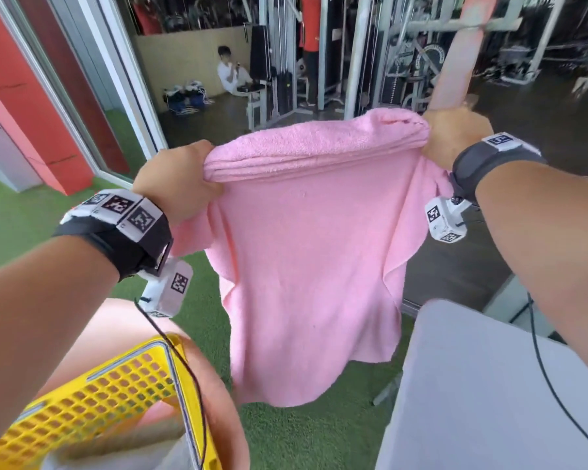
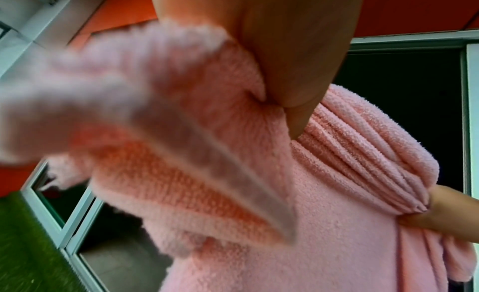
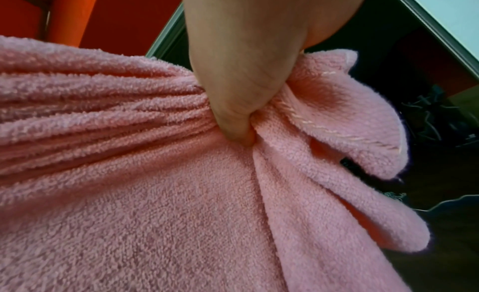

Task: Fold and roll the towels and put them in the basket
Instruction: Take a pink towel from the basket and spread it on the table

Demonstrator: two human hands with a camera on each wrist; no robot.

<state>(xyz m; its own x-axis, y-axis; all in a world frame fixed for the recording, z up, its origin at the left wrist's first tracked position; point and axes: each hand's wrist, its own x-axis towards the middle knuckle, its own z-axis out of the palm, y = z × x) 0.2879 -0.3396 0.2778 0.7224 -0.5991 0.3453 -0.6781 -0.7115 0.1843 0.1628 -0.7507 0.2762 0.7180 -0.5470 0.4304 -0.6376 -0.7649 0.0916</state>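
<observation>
Holding the pink towel (image 1: pixel 306 252) up in the air, we have our left hand (image 1: pixel 180 181) clenched around one bunched upper corner and our right hand (image 1: pixel 455 137) clenched around the other, with the cloth hanging between them above the green floor (image 1: pixel 302 435). The yellow basket (image 1: pixel 92 401) sits low at our left, and the grey counter (image 1: pixel 489 385) is at our lower right, neither touching the towel. What worries us is the top edge: it is gathered into ridges rather than stretched flat, so any fold made from here would probably come out lopsided, and a roll built on it would be lumpy. The loose lower edge hangs uneven and could brush the floor if we lower our arms. A slack grip on either side would let a corner slip free. The head view alone shows the whole hanging shape, basket and counter; the wrist views alone show the fingers (image 3: pixel 233 116) buried in the pleats and a free flap sticking out past our right grip.
</observation>
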